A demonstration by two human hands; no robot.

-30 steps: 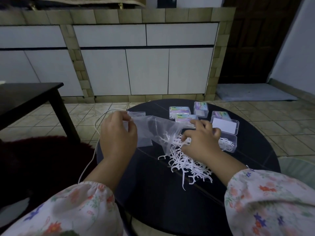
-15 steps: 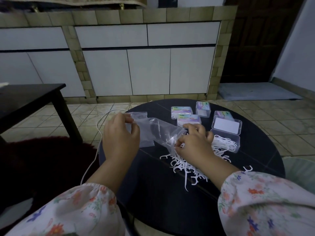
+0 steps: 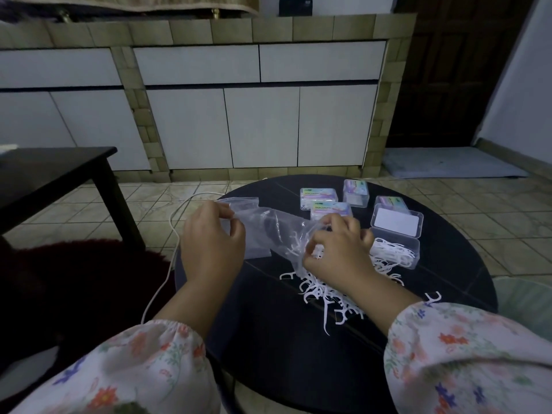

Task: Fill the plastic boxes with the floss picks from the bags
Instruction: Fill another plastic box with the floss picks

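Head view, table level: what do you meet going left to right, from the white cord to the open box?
White cord → left hand → clear plastic bag → right hand → open box part-filled with floss picks.

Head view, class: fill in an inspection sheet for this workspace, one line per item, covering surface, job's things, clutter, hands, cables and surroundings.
Surface: round dark table.
Job's things: clear bag stretched between both hands, a few picks inside; loose floss picks heaped on the table; open box partly filled, lid up; four closed boxes behind.
Clutter: one stray pick near the right sleeve.
Hands: left hand pinches the bag's end; right hand grips its other end.
Cables: white cable trailing off the table's left edge.
Surroundings: tiled floor, white cabinets, dark side table.
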